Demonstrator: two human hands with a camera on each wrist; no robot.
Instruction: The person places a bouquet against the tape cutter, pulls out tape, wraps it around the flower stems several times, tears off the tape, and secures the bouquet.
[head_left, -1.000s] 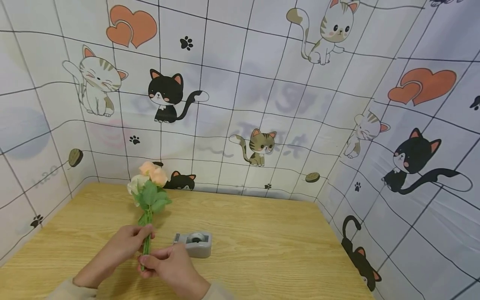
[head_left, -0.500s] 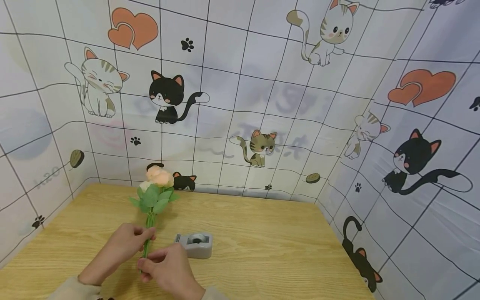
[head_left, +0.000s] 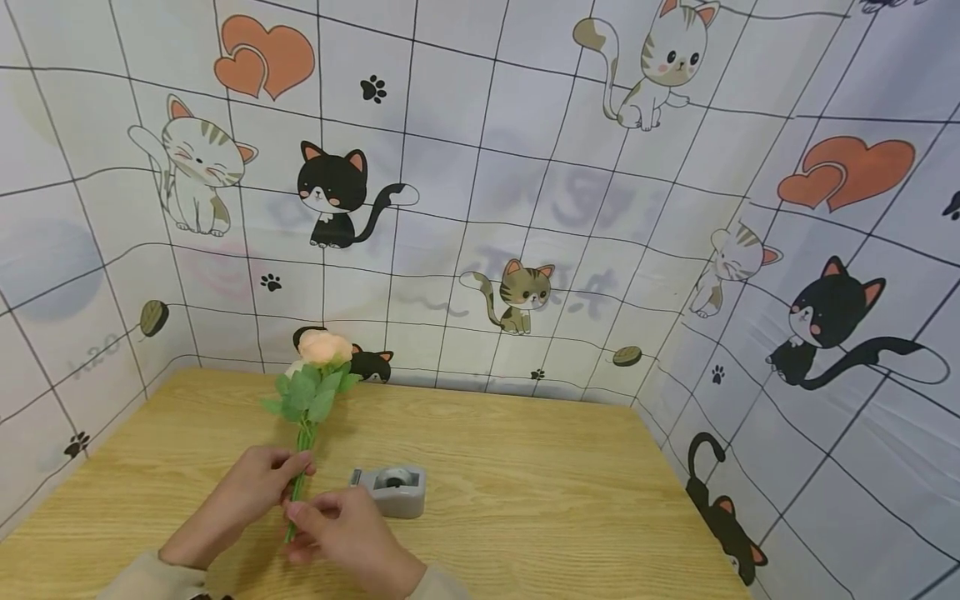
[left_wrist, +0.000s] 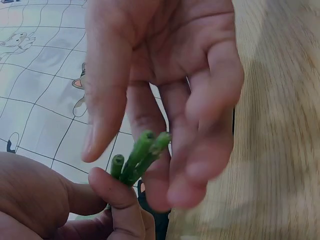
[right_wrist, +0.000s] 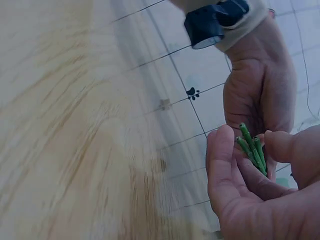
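A small bunch of artificial roses, with a peach bloom (head_left: 324,347), a paler bloom and green leaves (head_left: 303,393), leans away at the left of the table. My left hand (head_left: 258,483) pinches its green stems (left_wrist: 136,159) between thumb and fingers near the lower ends. My right hand (head_left: 348,529) is around the stem ends; in the left wrist view its thumb stands apart from the loosely bent fingers (left_wrist: 200,145), with the cut ends in the gap. Several stem tips (right_wrist: 252,147) show there in the right wrist view too.
A grey tape dispenser (head_left: 401,497) with a roll in it stands just right of the right hand. The wooden table (head_left: 525,475) meets a cloth backdrop (head_left: 480,208) printed with cats and grid lines at its back and sides.
The flower heads have swung right and the bunch has turned in the left hand. The right hand's fingers have loosened from the stem ends. The tape dispenser has stayed in place.
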